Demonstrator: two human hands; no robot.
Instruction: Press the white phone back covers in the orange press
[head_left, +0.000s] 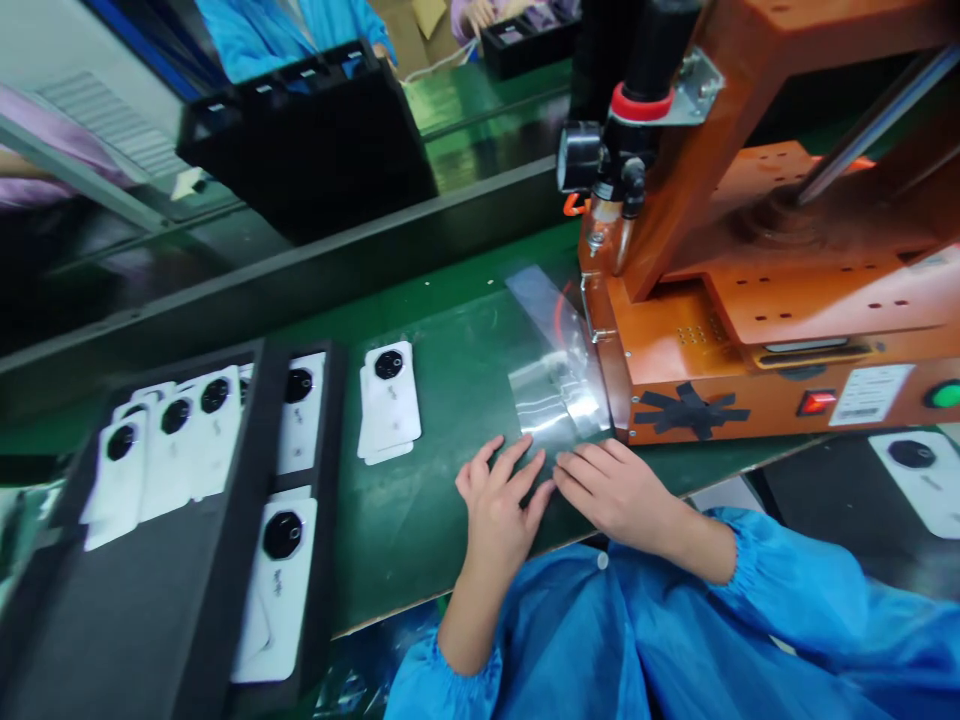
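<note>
Clear plastic film sheets [559, 395] lie on the green mat, glossy with reflections, against the side of an orange press. My left hand [499, 500] rests at their near edge with fingers spread and fingertips down on the mat and film. Beside it, my right hand [619, 495] lies with fingers stretched out close together, their tips near my left thumb at the film's near edge. The right thumb is hidden. To the left, a small stack of white phone back covers [390, 405] with round black camera rings sits on the mat.
A black foam tray [142, 600] at the left holds several white covers. The orange press [750, 380], with a gauge [579, 157] and switches, stands at the right. Another white cover [926, 485] lies on a dark surface below it. Beyond the rail are a black bin [315, 140] and co-workers' sleeves.
</note>
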